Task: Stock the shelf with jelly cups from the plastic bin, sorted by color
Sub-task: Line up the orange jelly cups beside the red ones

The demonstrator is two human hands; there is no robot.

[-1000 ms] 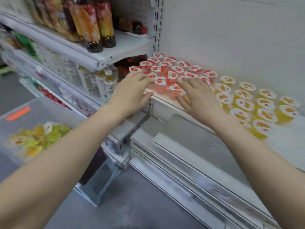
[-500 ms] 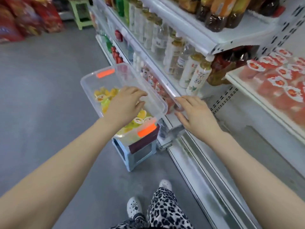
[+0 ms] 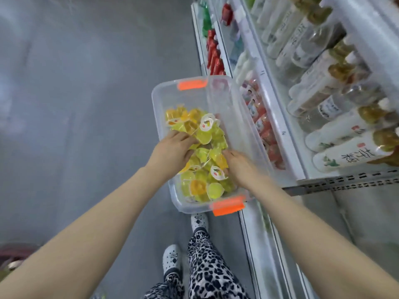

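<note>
The clear plastic bin (image 3: pixel 235 117) with orange latches sits below me beside the shelving. It holds a pile of yellow, green and orange jelly cups (image 3: pixel 200 186), a few with white printed lids up. My left hand (image 3: pixel 172 149) is in the pile at the bin's left side, fingers and thumb curled round a yellow cup. My right hand (image 3: pixel 239 167) reaches into the pile from the right, next to a lidded cup (image 3: pixel 217 172); its fingertips are buried among the cups, so its grip is unclear. The shelf of sorted jelly cups is out of view.
White shelves (image 3: pixel 278 117) run along the right, stocked with pale tea bottles (image 3: pixel 345 152), clear bottles and red packs (image 3: pixel 213 52). Grey floor (image 3: pixel 75 104) spreads to the left. My legs in leopard-print trousers and white shoes (image 3: pixel 172 260) stand just behind the bin.
I turned away from the jelly cup shelf toward the bin. Both hands left the red cups on the shelf, crossed to the bin and went down into the pile.
</note>
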